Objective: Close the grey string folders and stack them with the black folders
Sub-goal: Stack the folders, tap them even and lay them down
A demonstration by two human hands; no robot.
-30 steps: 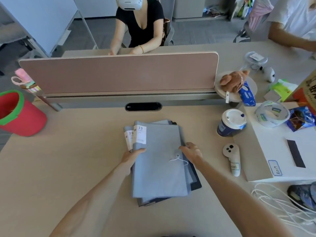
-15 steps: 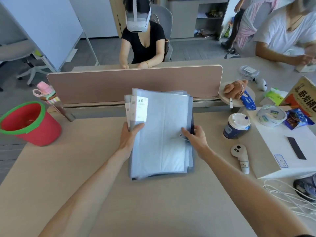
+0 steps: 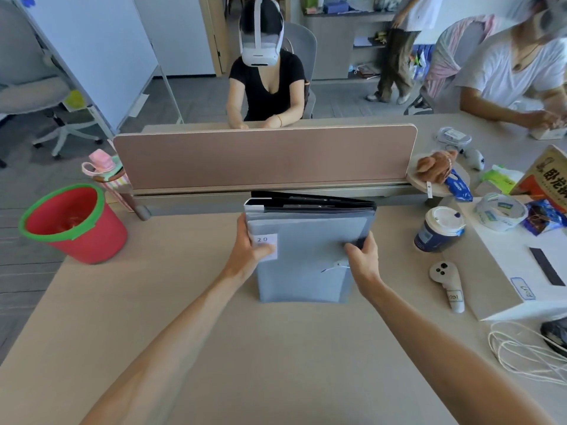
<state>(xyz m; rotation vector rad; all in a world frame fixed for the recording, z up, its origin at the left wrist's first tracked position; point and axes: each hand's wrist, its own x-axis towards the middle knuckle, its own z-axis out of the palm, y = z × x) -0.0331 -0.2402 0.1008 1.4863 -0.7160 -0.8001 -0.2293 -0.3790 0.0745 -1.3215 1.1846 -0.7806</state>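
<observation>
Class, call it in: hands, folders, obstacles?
Left hand, right hand gripping folder stack by its sides. Stack upright on desk. Cup at right, apart.

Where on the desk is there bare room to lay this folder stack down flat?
The bare tabletop between the red bucket and the folder stack is free, and so is the near strip between the forearms. The right side is crowded: coffee cup, controller, tape roll, white cord.
</observation>
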